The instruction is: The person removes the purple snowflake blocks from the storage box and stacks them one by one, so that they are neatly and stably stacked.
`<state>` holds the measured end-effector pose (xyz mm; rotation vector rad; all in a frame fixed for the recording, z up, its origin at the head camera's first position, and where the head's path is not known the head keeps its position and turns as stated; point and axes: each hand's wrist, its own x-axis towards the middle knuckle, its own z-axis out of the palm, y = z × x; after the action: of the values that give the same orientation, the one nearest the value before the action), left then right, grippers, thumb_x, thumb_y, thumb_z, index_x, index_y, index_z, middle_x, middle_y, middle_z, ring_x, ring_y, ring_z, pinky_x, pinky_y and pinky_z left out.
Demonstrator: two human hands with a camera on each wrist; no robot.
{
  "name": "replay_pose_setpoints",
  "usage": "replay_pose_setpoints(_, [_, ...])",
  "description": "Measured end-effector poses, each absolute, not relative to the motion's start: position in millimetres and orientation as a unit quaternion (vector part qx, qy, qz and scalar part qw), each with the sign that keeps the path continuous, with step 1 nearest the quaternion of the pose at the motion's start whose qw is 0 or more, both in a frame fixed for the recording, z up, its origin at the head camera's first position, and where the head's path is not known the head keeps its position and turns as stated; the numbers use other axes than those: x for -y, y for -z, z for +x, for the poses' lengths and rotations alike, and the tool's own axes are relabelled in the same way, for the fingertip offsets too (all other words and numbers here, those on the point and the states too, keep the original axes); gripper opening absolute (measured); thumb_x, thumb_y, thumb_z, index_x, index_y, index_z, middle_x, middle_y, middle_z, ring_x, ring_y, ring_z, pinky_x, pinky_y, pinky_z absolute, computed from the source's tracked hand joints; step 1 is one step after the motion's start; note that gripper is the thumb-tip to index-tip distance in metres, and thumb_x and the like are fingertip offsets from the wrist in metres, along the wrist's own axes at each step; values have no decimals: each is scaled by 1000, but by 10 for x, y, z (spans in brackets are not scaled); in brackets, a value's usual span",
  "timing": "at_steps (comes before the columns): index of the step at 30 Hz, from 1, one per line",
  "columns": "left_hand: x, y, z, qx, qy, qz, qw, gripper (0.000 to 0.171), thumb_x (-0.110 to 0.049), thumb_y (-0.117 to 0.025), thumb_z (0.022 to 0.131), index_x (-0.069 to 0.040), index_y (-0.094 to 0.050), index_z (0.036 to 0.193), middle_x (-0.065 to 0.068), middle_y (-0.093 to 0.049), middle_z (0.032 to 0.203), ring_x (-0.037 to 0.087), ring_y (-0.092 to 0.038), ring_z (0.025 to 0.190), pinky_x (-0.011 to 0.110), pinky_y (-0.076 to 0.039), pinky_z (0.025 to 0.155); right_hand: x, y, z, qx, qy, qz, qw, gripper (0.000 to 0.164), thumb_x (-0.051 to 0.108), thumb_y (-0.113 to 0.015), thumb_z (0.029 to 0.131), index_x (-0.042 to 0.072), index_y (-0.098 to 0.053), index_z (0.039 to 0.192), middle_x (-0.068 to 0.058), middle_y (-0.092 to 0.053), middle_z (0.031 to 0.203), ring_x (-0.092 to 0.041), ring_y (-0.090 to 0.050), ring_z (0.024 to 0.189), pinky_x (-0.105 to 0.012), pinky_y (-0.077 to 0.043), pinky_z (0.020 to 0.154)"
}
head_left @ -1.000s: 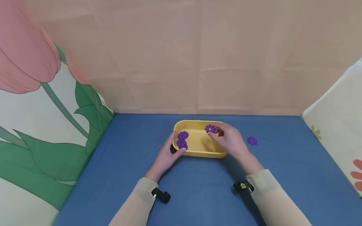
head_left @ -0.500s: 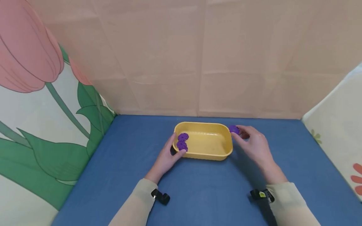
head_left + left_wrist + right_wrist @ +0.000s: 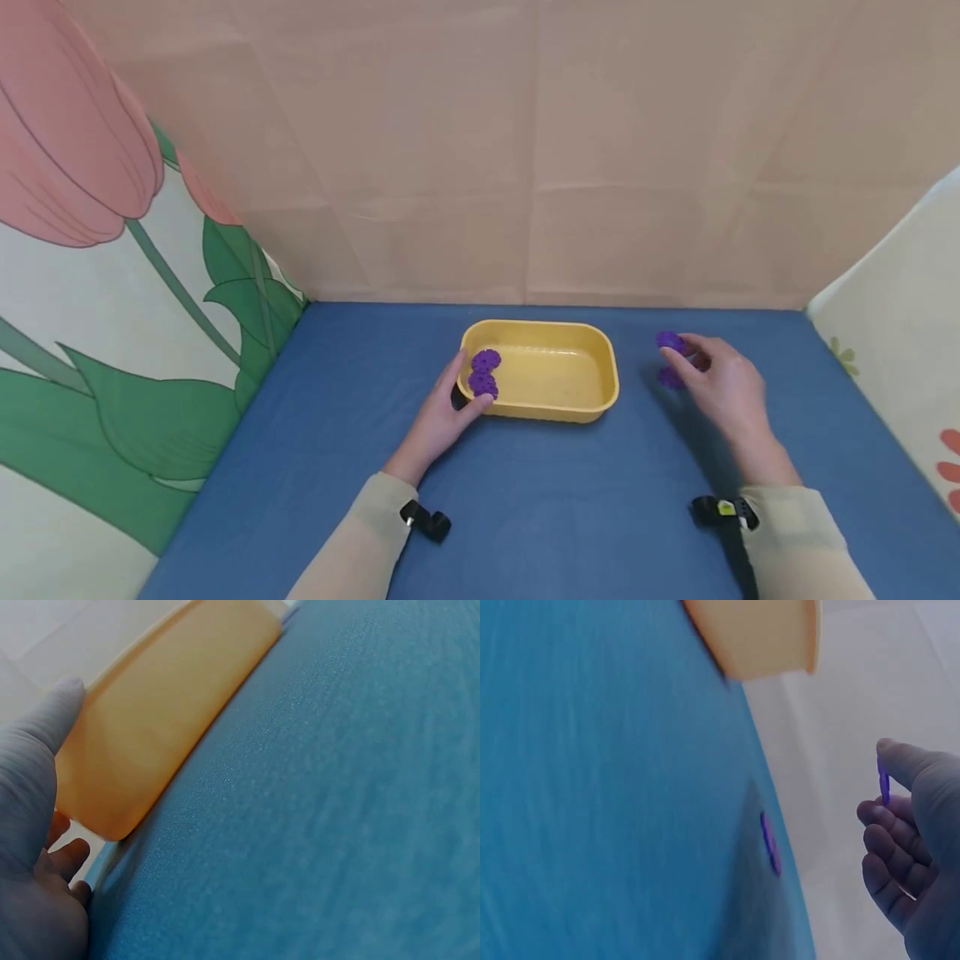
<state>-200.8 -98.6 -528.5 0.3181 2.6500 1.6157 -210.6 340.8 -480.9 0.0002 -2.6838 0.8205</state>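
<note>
My left hand holds the left end of a shallow yellow tray, its thumb at the near rim and its fingers round the side. Overlapping purple flower-shaped discs lie in the tray's left part; how many is unclear. Right of the tray, my right hand pinches another purple flower-shaped disc between thumb and finger, raised above the table. Below it, a loose purple disc lies flat on the cloth, partly covered by the hand. The right wrist view shows the held disc edge-on, apart from the lying one.
Blue cloth covers the table. A beige backdrop rises along its far edge. Floral cloth stands at the left side, and a white printed cloth at the right.
My right hand has moved right, carrying the pinched disc from over the tray, past its right rim, to above the loose disc. The left hand stays on the tray.
</note>
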Motion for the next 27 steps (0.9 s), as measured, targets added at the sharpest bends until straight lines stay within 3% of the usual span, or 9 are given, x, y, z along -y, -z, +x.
replay_pose_setpoints(6, [1006, 5278, -2017, -849, -518, 102, 11, 94, -41, -79, 105, -28, -22, 178, 3, -24, 182, 29, -21, 168, 56, -20, 134, -3572, 4901, -2153, 949, -272, 15, 158, 54, 40, -75, 108, -3, -70, 139, -27, -72, 117, -42, -67, 102, -64, -54, 84])
replay_pose_setpoints(13, [1042, 5272, -2018, -851, -516, 93, 14, 94, -43, -79, 105, -29, -22, 178, 2, -25, 182, 27, -22, 167, 56, -22, 134, -3665, 4987, -2192, 954, -260, 54, 138, 48, 38, -77, 106, -4, -74, 131, -26, -72, 110, -40, -67, 97, -58, -51, 79])
replay_pose_setpoints(21, [1072, 5271, -2014, -850, -518, 94, 16, 94, -44, -78, 105, -29, -21, 178, 2, -24, 182, 29, -21, 168, 58, -21, 133, -3716, 5076, -2198, 961, -255, 60, 83, 55, 41, -75, 108, -8, -72, 134, -26, -66, 113, -38, -58, 95, -51, -47, 76])
replay_pose_setpoints(27, [1088, 5273, -2024, -850, -518, 91, 16, 94, -44, -78, 105, -31, -21, 178, 1, -23, 183, 29, -21, 168, 59, -20, 133, -3712, 5128, -2214, 963, -258, 48, 65, 59, 42, -73, 109, -10, -69, 136, -32, -63, 122, -44, -60, 102, -65, -51, 83])
